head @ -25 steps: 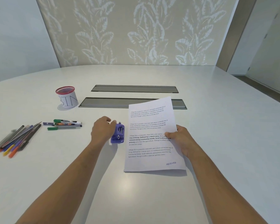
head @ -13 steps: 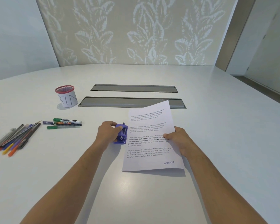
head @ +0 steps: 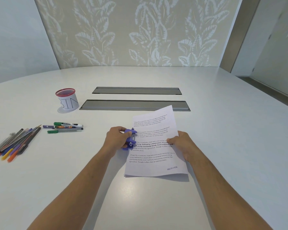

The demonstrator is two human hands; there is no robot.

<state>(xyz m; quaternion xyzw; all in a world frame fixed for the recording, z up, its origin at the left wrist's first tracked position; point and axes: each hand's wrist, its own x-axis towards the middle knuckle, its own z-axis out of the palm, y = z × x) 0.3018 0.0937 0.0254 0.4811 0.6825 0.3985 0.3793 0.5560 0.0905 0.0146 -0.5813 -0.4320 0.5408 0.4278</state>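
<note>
A thin stack of printed white sheets (head: 155, 156), stamped "RECEIVED" at the lower right, is held tilted above the white table (head: 223, 130). My right hand (head: 184, 144) pinches the stack's right edge, thumb on top. My left hand (head: 115, 141) grips a small purple hole punch (head: 130, 140), lifted off the table. The left edge of the sheets sits in the punch's slot.
A red-rimmed mesh cup (head: 67, 100) labelled "BIN" stands at the back left. A few markers (head: 65, 127) lie left of my left hand, and several pens and pencils (head: 15, 143) lie fanned near the left edge. Two grey cable flaps (head: 135, 105) cross the table's middle.
My left hand closed on the purple punch, lifted it from the table and brought it against the sheets' left edge. My right hand shifted the sheets slightly left.
</note>
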